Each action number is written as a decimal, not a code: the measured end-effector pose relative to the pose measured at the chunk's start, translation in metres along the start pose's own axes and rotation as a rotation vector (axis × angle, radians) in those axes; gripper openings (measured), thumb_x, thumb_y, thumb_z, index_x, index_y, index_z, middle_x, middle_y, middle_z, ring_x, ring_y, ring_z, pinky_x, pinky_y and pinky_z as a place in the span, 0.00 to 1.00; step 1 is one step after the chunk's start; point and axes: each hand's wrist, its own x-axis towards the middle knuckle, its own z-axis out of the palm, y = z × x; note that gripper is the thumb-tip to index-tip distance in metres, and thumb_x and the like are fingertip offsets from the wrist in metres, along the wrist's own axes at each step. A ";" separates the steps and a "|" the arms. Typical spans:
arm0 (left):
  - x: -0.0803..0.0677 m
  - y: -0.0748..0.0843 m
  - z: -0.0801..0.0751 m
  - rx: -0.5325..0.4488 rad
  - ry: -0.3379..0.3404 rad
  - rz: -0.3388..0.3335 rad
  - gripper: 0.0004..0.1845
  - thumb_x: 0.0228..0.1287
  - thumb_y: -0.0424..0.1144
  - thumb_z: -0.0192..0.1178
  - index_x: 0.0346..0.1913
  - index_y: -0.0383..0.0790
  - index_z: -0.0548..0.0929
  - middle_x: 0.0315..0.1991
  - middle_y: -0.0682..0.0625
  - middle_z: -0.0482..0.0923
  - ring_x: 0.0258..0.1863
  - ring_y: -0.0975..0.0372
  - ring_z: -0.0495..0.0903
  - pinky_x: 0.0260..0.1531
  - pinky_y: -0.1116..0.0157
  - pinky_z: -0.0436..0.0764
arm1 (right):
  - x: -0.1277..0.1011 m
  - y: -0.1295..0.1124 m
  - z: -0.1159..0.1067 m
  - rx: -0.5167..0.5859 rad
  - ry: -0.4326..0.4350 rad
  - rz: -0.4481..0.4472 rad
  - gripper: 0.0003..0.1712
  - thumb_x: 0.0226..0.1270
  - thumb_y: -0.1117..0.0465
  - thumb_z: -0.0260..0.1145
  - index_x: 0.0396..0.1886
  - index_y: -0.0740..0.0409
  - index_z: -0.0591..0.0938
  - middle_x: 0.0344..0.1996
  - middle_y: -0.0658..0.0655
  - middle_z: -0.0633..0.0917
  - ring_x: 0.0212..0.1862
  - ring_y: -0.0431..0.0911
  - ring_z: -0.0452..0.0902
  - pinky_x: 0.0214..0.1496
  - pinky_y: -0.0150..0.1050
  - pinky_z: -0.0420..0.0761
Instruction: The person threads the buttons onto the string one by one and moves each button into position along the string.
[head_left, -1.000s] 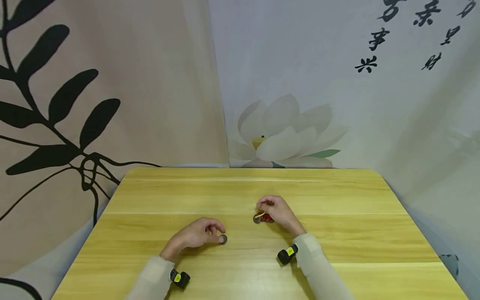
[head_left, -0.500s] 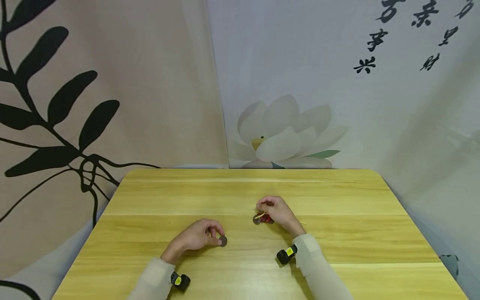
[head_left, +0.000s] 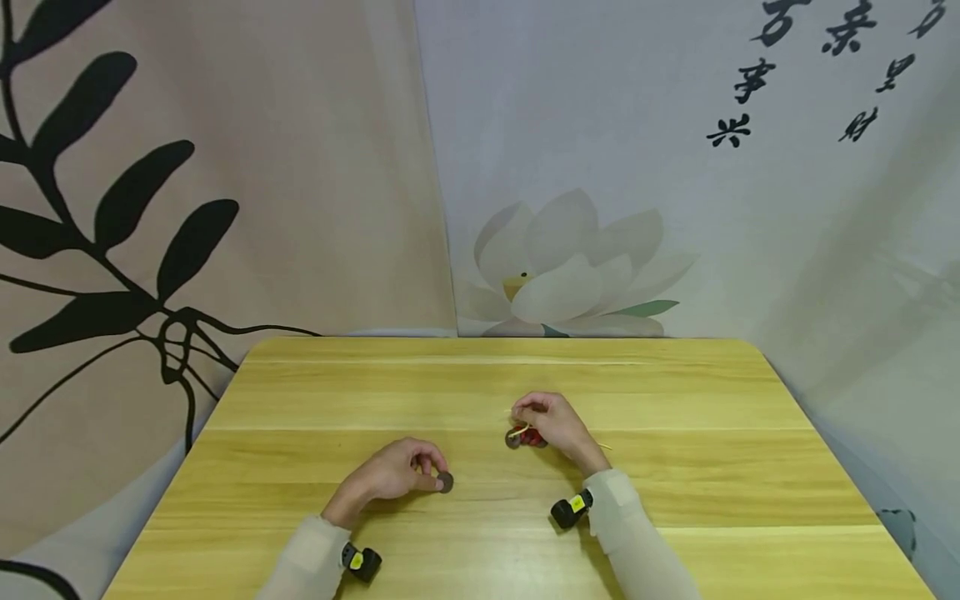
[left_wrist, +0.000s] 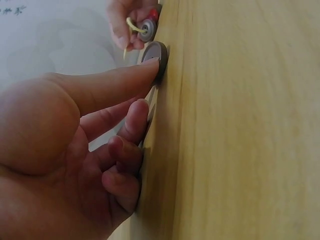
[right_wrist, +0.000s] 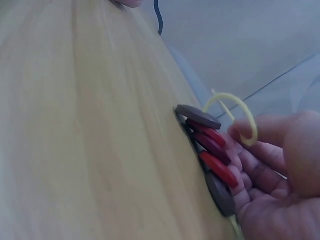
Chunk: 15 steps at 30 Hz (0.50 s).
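My left hand rests on the wooden table and pinches a grey button at its edge. In the left wrist view the thumb tip lies on that grey button and the other fingers curl against the tabletop. My right hand holds a short row of red and grey buttons against the table. The right wrist view shows the row of buttons edge-on at the fingertips, and a loop of yellow cord over one finger.
Printed cloth hangs behind the table: dark leaves at the left, a pale lotus in the middle. A thin tail of the cord lies right of my right hand. Black wrist cameras sit on both sleeves.
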 end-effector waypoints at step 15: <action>0.000 0.000 0.002 0.012 0.022 -0.010 0.05 0.63 0.40 0.68 0.33 0.44 0.83 0.27 0.53 0.75 0.28 0.62 0.71 0.29 0.67 0.69 | 0.017 0.030 0.000 -0.002 0.021 -0.007 0.10 0.72 0.61 0.63 0.43 0.63 0.85 0.39 0.60 0.87 0.37 0.46 0.82 0.32 0.36 0.79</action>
